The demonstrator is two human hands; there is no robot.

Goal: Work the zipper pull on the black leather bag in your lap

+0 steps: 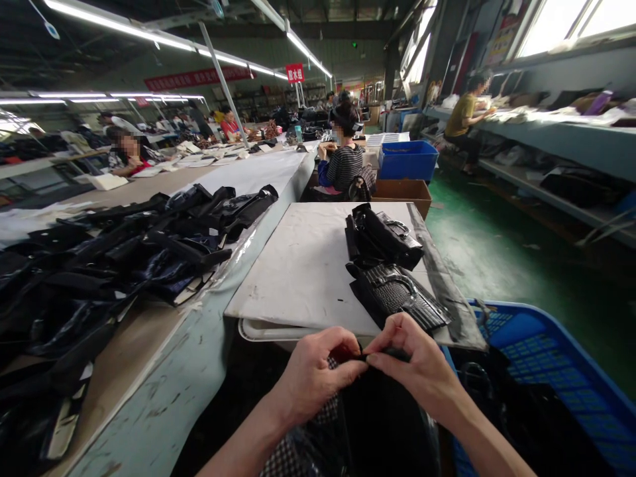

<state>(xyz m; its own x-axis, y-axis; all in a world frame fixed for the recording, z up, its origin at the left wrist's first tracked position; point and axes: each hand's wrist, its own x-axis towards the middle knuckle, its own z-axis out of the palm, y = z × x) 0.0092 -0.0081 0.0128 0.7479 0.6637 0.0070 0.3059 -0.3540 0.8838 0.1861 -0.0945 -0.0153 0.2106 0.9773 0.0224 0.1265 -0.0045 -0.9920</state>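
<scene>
My left hand (313,374) and my right hand (415,361) meet low in the middle of the view, both pinching the top edge of a black bag piece (382,424) with a chequered lining (298,454) that hangs over my lap. Just beyond my hands, on a white board (303,265), lie a black crocodile-textured bag panel (397,295) with a metal buckle and a stack of glossy black bag parts (380,235).
A long worktable (163,391) at left carries a heap of black bag pieces (124,252). A blue plastic crate (546,377) stands at my right. Ahead sit a person in a striped top (345,162), a blue bin (407,159) and a cardboard box (402,191). Green floor runs along the right.
</scene>
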